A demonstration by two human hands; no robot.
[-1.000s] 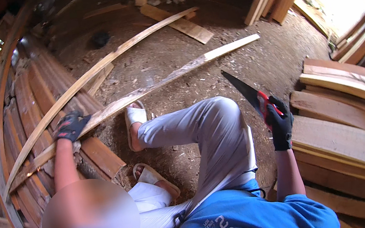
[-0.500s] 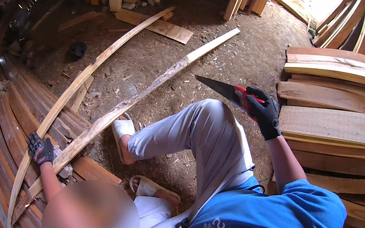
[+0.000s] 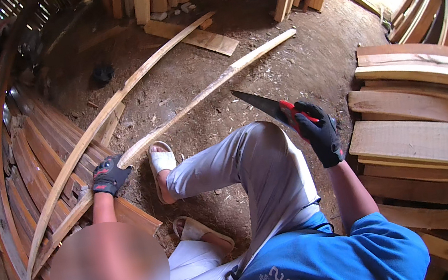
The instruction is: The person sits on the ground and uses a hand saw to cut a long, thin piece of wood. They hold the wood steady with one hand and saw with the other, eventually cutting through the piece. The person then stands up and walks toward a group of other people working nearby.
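A long bent plank [image 3: 184, 108] lies across the dirt floor [image 3: 305, 64]. The left hand [image 3: 108, 176], in a glove, grips the plank near a white sandal [image 3: 162, 162]. The right hand [image 3: 321, 132], well apart, grips a saw [image 3: 268, 109] above the knee.

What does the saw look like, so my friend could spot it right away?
Find the stack of flat boards on the right side of the dirt floor. Just left of it, the gloved right hand is raised above a bent knee, gripping the saw. It is the only thing with a red handle and dark pointed blade.
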